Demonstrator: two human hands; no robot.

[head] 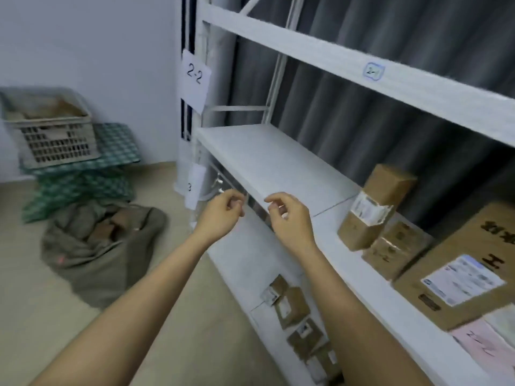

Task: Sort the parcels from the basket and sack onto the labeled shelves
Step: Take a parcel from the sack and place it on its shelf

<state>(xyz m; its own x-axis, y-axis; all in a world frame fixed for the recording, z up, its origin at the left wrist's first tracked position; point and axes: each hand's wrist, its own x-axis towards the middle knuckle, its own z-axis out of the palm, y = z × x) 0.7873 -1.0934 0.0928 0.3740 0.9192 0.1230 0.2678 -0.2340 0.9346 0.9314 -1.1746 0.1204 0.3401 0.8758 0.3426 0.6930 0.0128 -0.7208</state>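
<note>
L hand (225,208): fingers loosely curled, empty.
R hand (287,215): same, empty, likely between picks.
Parcels: several on shelves (278,160); more in basket (53,126) & sack (97,246), well apart, by wall.

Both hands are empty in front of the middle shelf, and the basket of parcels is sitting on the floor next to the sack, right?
Not quite. In the head view the basket sits on a green checkered stack, not on the floor; the sack lies on the floor below it. Left hand and right hand are empty at the shelf.

Matt white shelf (267,160), cardboard parcels (376,207)
</note>
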